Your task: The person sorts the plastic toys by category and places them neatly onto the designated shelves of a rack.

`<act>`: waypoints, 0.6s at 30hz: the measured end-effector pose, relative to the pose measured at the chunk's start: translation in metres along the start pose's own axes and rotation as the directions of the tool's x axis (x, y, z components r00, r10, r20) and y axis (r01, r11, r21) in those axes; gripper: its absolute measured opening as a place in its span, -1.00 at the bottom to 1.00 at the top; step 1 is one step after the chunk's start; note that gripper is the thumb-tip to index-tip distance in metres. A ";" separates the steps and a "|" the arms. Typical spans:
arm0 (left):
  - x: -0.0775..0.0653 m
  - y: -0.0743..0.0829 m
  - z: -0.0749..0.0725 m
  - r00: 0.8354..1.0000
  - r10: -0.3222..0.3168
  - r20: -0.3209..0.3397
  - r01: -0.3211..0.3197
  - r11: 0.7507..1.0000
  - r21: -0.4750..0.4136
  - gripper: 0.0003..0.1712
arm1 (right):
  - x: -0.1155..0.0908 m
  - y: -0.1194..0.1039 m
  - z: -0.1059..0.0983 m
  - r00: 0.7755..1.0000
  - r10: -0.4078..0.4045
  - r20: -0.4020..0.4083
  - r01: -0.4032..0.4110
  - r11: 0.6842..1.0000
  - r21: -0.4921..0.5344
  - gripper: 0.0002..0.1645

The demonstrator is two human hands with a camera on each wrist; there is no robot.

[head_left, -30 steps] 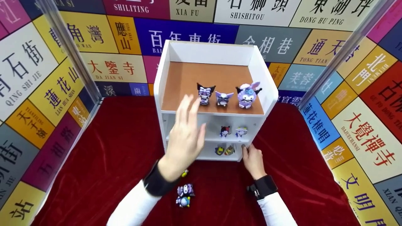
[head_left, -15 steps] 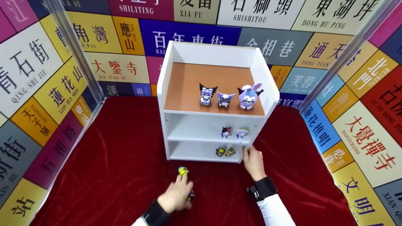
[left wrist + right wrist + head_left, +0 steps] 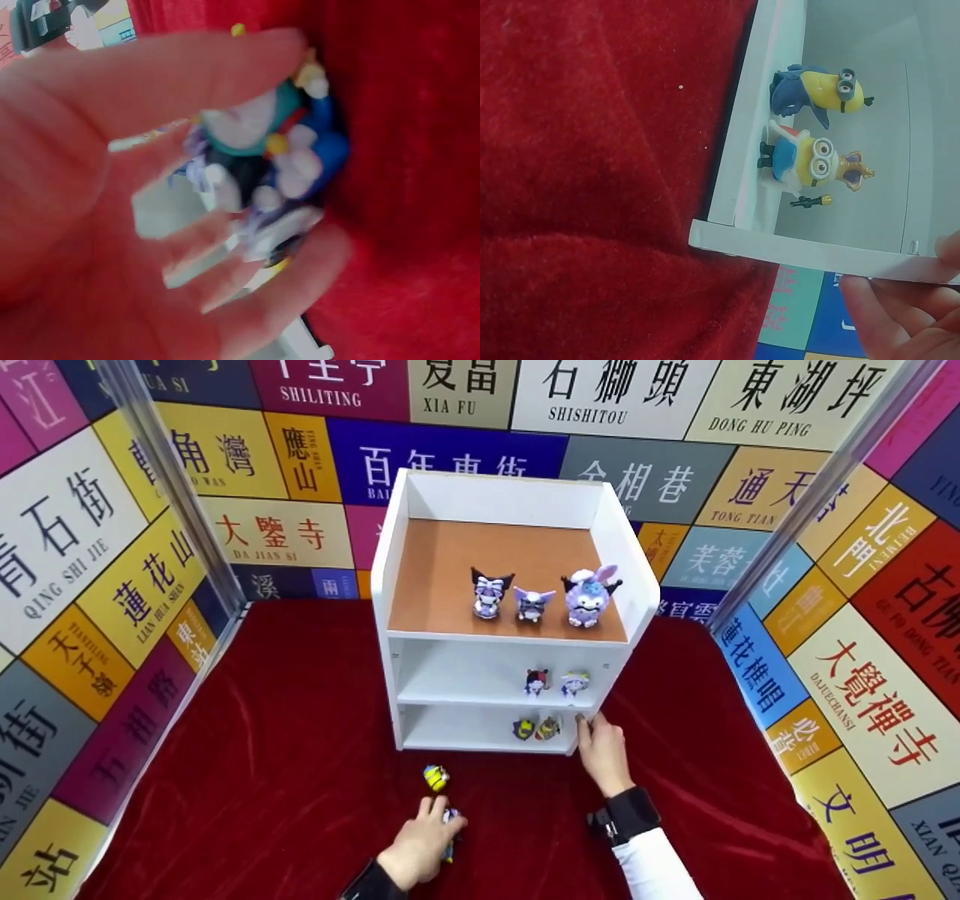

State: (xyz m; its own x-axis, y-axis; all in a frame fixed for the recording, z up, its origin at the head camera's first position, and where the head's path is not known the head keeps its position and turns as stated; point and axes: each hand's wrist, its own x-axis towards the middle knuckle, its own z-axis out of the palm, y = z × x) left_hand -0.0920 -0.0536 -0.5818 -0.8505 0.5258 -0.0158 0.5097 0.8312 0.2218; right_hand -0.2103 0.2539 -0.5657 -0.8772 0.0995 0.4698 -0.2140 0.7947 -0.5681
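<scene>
On the red cloth, my left hand point(image 3: 421, 840) is spread over two small figurines, one a purple-and-white figurine point(image 3: 451, 815) partly hidden by the fingers. The left wrist view, blurred, has a blue-and-teal figurine point(image 3: 315, 161) and a purple-and-white piece between thumb and fingers; firm contact is not visible. Just beyond lies a yellow Minion figurine point(image 3: 435, 778). My right hand point(image 3: 606, 750) pinches the right side panel of a white display shelf point(image 3: 480, 636), thumb and fingers on opposite faces. Two Minion figurines point(image 3: 810, 161) stand on its bottom level.
Several purple-and-white figurines point(image 3: 529, 604) stand on the shelf's brown top. Two more figurines point(image 3: 574, 684) are on the middle level, toward the right. Sign-patterned walls point(image 3: 270, 532) enclose the back and sides, with clear corner posts point(image 3: 180, 495).
My left hand has come down from in front of the shelf to the figurines on the cloth, then shifted slightly there. The right hand has kept its hold on the shelf's side panel.
</scene>
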 end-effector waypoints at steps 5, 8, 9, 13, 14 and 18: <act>0.008 -0.009 -0.003 0.998 -0.012 0.061 0.016 0.997 -0.074 -0.39 | 0.002 0.001 -0.001 1.000 0.017 0.012 -0.017 1.000 -0.005 -0.77; 0.014 -0.016 -0.003 0.999 -0.036 0.012 0.038 0.988 -0.149 -0.42 | 0.003 0.001 -0.001 1.000 0.021 0.016 -0.021 1.000 -0.008 -0.77; 0.016 -0.018 -0.003 0.999 -0.048 -0.008 0.046 0.982 -0.185 -0.44 | 0.003 0.001 0.000 1.000 0.020 0.019 -0.020 1.000 -0.009 -0.78; 0.025 -0.022 -0.011 0.988 -0.102 -0.116 0.049 0.918 -0.393 -0.58 | 0.002 0.001 0.001 0.999 0.022 0.031 -0.022 1.000 0.004 -0.78; 0.027 -0.023 -0.015 0.986 -0.108 -0.128 0.037 0.886 -0.462 -0.60 | 0.002 0.002 0.001 0.999 0.023 0.032 -0.023 1.000 0.005 -0.77; 0.035 -0.022 -0.039 0.991 -0.090 -0.096 -0.015 0.645 -0.764 -0.61 | 0.000 0.002 0.001 0.999 0.028 0.028 -0.028 1.000 0.004 -0.76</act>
State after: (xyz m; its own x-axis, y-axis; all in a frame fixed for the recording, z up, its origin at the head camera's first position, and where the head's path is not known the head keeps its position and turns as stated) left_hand -0.1381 -0.0603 -0.5492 -0.9016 0.4286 0.0577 0.2423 0.3900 0.8883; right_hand -0.2113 0.2549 -0.5668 -0.8945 0.1049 0.4346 -0.1910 0.7892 -0.5836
